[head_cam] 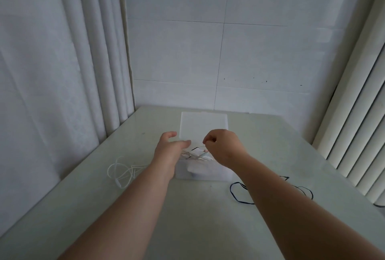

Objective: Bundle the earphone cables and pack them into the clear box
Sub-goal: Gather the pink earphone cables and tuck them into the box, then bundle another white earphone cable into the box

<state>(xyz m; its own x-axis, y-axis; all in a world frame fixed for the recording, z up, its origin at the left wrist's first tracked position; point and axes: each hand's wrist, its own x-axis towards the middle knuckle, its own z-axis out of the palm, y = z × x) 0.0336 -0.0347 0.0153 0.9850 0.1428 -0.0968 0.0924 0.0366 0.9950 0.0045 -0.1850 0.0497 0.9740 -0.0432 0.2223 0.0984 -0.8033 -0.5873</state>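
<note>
The clear box [204, 173] sits in the middle of the pale table, its lid [204, 123] standing open at the back. Inside lie bundled white earphone cables [198, 155] with a short black piece. My left hand [169, 148] hovers over the box's left side, fingers relaxed and spread, holding nothing. My right hand [224, 146] is above the box's right side, its fingers curled and pinched at a thin strand of the cables. A loose white earphone cable [123, 171] lies left of the box. A loose black earphone cable [237, 192] lies to its right, partly hidden by my forearm.
The table [187, 218] meets a tiled wall at the back. A white curtain [62, 62] hangs along the left edge, and vertical blinds [358, 134] line the right. The front of the table holds only my forearms.
</note>
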